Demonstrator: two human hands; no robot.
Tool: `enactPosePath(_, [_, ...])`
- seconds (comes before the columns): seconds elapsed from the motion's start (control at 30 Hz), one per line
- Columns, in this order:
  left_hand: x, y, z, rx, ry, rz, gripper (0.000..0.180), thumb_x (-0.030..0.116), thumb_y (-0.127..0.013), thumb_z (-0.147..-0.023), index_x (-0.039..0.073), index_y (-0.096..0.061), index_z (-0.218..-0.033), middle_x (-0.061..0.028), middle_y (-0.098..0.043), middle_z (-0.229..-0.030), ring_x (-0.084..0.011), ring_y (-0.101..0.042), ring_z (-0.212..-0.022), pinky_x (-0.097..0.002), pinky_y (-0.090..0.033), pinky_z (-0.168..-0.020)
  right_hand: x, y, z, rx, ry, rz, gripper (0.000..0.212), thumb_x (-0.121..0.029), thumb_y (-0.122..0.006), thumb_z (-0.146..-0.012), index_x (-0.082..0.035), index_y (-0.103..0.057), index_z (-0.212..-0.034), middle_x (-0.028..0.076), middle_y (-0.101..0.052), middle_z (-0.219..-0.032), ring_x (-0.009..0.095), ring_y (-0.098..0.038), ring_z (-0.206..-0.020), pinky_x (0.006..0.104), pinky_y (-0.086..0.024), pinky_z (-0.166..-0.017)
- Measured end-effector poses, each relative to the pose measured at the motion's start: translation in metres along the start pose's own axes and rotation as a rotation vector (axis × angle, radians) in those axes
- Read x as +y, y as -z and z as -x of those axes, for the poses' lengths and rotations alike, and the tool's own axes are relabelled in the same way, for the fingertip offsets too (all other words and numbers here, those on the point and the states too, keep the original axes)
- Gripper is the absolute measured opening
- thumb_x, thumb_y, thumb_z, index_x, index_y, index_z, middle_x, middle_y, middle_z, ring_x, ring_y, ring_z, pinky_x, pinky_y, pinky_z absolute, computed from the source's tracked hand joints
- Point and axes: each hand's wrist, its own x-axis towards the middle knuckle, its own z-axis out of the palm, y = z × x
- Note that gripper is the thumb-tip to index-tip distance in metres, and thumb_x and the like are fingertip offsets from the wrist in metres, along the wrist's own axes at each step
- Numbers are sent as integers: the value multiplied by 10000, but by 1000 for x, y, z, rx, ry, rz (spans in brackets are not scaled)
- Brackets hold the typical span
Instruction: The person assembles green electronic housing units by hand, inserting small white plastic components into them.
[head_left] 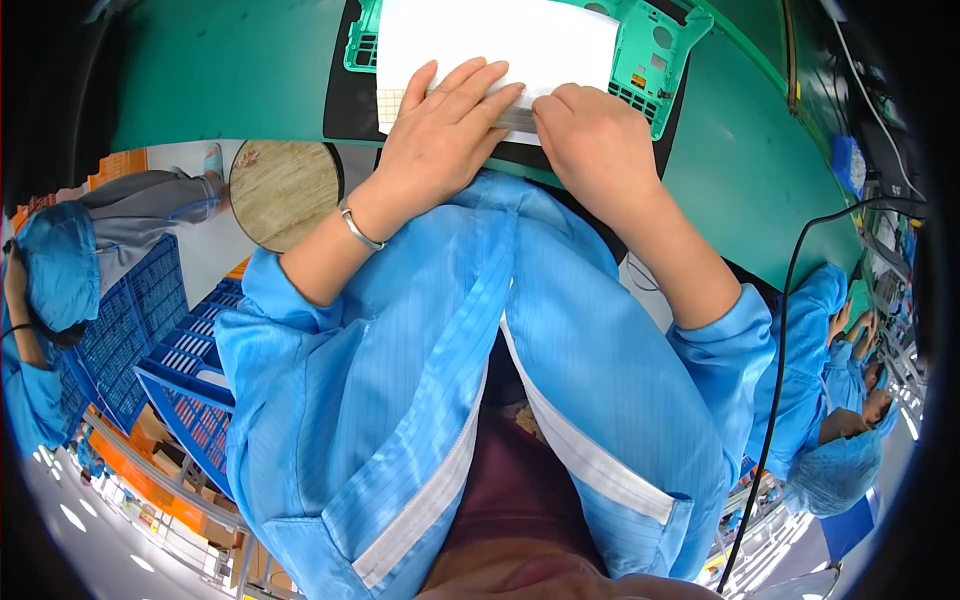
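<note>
A white sheet (500, 45) lies over a green plastic housing (640, 50) on the bench. Small pale squares in a grid (393, 106) show along the sheet's lower left edge. My left hand (440, 130) rests on the sheet, fingers stretched out and slightly spread. Its fingertips lie near a flat grey strip (515, 120) along the sheet's near edge. My right hand (595, 135) is closed, with its bent fingers at the right end of that strip. Its palm side is hidden, so the strip's full shape does not show.
A black mat (345, 105) lies under the housing on the green bench top (230, 80). To the left are a round stool (287, 195), blue crates (195, 370) and a person in blue. More people in blue work at the right, beyond a hanging black cable (785, 300).
</note>
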Motion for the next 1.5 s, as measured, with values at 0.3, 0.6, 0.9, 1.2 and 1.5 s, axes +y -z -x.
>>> enactPosePath(0.3, [0, -5, -5, -28, 12, -40, 425, 181, -650, -811, 117, -555, -1220, -60, -514, -1301, -215, -451, -1239, -424, -268, -1058, 40, 25, 9, -41, -210, -405, 92, -121, -635, -762, -36, -634, -796, 102, -627, -758, 235, -621, -672, 320, -498, -593])
enactPosePath(0.6, [3, -2, -15, -34, 22, -32, 441, 171, -660, -798, 127, -569, -1227, -56, -520, -1298, -215, -466, -1228, -421, -267, -1067, 139, 53, 6, -263, -521, -223, 183, -195, -631, -811, -25, -654, -873, 60, -591, -691, 148, -512, -593, 280, -425, -569])
enactPosePath(0.9, [3, -3, -13, -21, 14, -46, 426, 166, -658, -799, 124, -579, -1216, -67, -525, -1302, -224, -482, -1219, -411, -269, -1060, 153, 42, -7, -346, -339, -32, 185, -215, -607, -804, -78, -688, -898, 88, -611, -696, 253, -576, -628, 354, -464, -598])
enactPosePath(1.2, [3, -2, -12, -15, 12, -57, 426, 168, -655, -804, 125, -579, -1221, -70, -532, -1300, -229, -488, -1218, -410, -267, -1061, 156, 35, -7, -292, -269, 16, 88, -196, -604, -787, -109, -617, -783, 102, -617, -669, 296, -614, -667, 411, -468, -588])
enactPosePath(1.5, [4, -2, -10, 4, 5, -55, 430, 163, -656, -801, 113, -573, -1219, -72, -545, -1283, -231, -495, -1212, -408, -270, -1061, 146, 35, 5, -72, -356, 53, 209, -192, -613, -812, -80, -683, -974, 88, -640, -791, 254, -608, -700, 356, -486, -640])
